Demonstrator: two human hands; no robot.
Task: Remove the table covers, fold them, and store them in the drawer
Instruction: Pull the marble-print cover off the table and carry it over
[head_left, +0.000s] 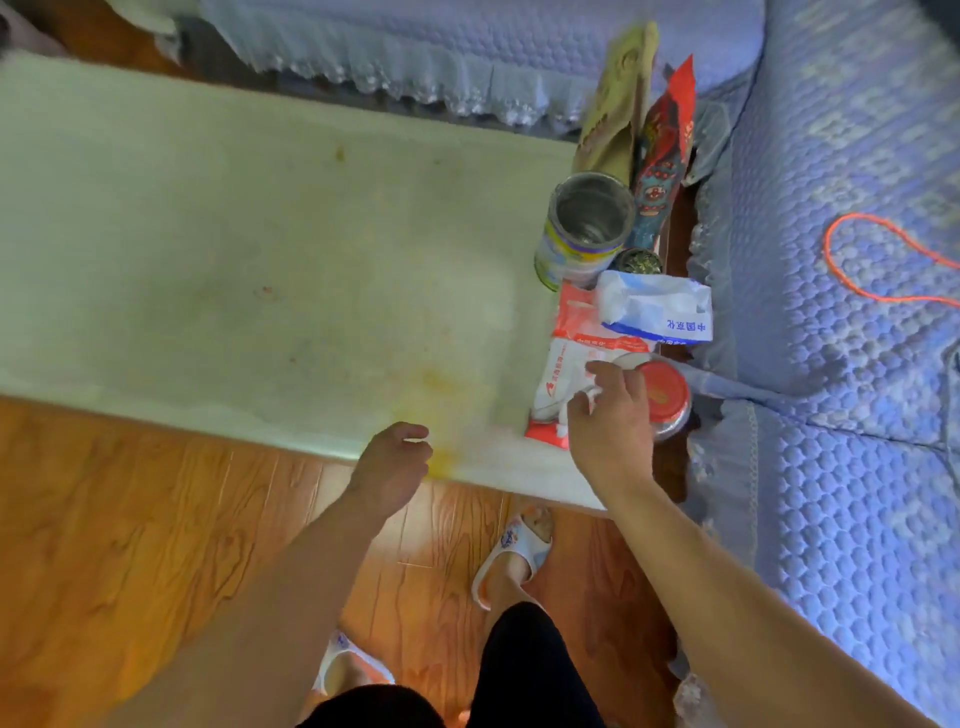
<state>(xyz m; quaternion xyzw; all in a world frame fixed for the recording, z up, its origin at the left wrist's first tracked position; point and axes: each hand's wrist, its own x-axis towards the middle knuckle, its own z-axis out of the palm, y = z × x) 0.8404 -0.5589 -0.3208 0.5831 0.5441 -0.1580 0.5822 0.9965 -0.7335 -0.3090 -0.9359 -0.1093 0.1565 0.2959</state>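
A pale, stained table cover (234, 249) lies spread over the low table. My left hand (392, 460) hovers at the cover's near edge beside a yellow stain, its fingers loosely curled and holding nothing. My right hand (613, 415) is over the table's right end, on a red-and-white plastic packet (563, 364). Its thumb and fingers pinch a white bit of that packet. No drawer is in view.
On the table's right end stand an open metal tin (587, 228), a blue-and-white tissue pack (654, 312), a red-lidded jar (667, 397), a small round tin (636, 260) and upright snack bags (665, 150). Blue quilted sofas (841, 364) flank the table; an orange cord (852, 265) lies on one.
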